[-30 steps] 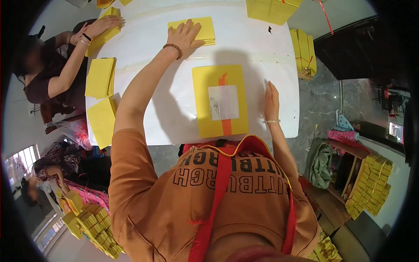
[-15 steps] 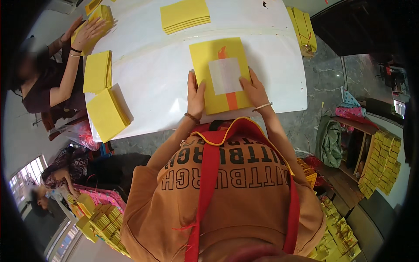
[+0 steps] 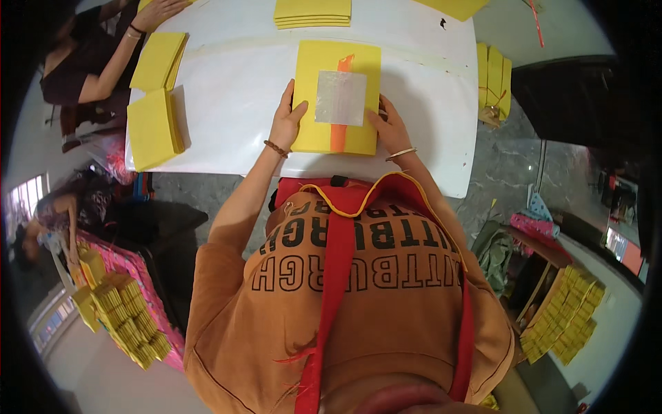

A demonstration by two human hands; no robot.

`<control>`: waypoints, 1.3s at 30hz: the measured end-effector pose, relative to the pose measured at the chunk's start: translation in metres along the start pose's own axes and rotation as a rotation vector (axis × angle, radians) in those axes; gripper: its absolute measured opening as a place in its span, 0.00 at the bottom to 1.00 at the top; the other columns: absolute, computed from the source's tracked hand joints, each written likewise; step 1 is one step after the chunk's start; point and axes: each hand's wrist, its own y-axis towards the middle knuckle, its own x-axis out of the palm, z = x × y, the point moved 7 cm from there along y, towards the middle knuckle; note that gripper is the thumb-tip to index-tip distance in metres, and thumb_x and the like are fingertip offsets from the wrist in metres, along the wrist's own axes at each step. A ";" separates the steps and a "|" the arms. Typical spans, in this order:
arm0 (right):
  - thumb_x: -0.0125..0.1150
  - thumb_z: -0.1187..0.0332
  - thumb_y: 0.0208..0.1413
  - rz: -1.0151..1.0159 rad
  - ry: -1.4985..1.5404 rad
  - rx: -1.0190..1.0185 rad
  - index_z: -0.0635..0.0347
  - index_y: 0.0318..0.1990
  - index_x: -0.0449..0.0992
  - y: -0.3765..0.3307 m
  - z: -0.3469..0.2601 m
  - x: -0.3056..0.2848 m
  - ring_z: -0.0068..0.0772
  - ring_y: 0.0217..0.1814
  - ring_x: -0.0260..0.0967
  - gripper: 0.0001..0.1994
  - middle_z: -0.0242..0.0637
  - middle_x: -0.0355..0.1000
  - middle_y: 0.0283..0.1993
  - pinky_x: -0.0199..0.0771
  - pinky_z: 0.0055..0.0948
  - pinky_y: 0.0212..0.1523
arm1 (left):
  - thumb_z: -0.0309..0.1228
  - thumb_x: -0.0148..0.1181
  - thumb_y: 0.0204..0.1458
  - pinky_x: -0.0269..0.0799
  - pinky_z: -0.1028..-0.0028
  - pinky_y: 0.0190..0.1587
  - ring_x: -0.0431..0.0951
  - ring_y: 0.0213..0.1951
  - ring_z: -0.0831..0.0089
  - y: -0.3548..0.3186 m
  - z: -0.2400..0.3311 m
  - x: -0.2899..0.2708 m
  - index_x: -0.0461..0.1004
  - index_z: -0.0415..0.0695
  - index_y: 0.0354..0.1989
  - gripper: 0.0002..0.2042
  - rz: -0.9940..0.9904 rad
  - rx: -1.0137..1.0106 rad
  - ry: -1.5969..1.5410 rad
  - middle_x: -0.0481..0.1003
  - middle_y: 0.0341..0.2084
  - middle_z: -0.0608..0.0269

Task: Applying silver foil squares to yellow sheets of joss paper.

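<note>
Yellow paper makes up the oblong packet [image 3: 308, 83] I have in view from afar, between the two hands and over the near part of the white table [image 3: 227, 110]. Its long axis runs almost straight away from the wearer, one short end facing the body and the other the table's far side. Along that axis I see an orange strip [image 3: 338, 138], its ragged tip pointing away and leaning slightly right, with a pale square [image 3: 340, 98] across its middle. The left hand [image 3: 284, 124] pinches the left long edge, thumb over the top and fingers along the side; the right hand [image 3: 390, 130] pinches the right edge likewise. How firmly they squeeze, I cannot tell from here. Beyond the far end lies a folded yellow stack [image 3: 312, 14], while two yellow piles [image 3: 152, 131] sit at the table's left edge, near a co-worker's forearm [image 3: 117, 65]
</note>
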 end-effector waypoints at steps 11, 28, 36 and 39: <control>0.57 0.59 0.49 -0.137 -0.936 -0.799 0.44 0.45 0.74 0.002 -0.052 0.006 0.41 0.63 0.53 0.14 0.29 0.63 0.57 0.48 0.42 0.59 | 0.30 0.56 0.51 0.59 0.68 0.56 0.62 0.55 0.63 -0.031 0.047 -0.012 0.62 0.42 0.56 0.23 0.105 0.167 0.638 0.65 0.52 0.55; 0.47 0.58 0.56 -0.073 -0.397 -0.488 0.52 0.31 0.80 0.017 -0.021 -0.001 0.33 0.65 0.52 0.14 0.33 0.61 0.61 0.36 0.38 0.65 | 0.30 0.56 0.50 0.69 0.70 0.33 0.73 0.29 0.63 -0.040 0.077 0.034 0.75 0.38 0.32 0.08 -0.513 0.484 1.066 0.74 0.26 0.56; 0.34 0.59 0.62 -0.047 -0.400 -0.434 0.57 0.30 0.79 0.014 -0.018 -0.001 0.29 0.63 0.55 0.23 0.32 0.60 0.62 0.36 0.35 0.64 | 0.33 0.53 0.54 0.61 0.80 0.23 0.65 0.21 0.84 -0.024 0.060 0.019 0.74 0.36 0.33 0.10 -0.478 0.106 0.778 0.69 0.19 0.69; 0.33 0.59 0.62 -0.052 -0.375 -0.470 0.58 0.30 0.79 0.015 -0.023 -0.001 0.30 0.62 0.55 0.24 0.33 0.60 0.62 0.37 0.34 0.64 | 0.31 0.54 0.52 0.61 0.81 0.23 0.65 0.21 0.85 -0.022 0.058 0.017 0.74 0.36 0.31 0.09 -0.469 0.048 0.780 0.70 0.19 0.69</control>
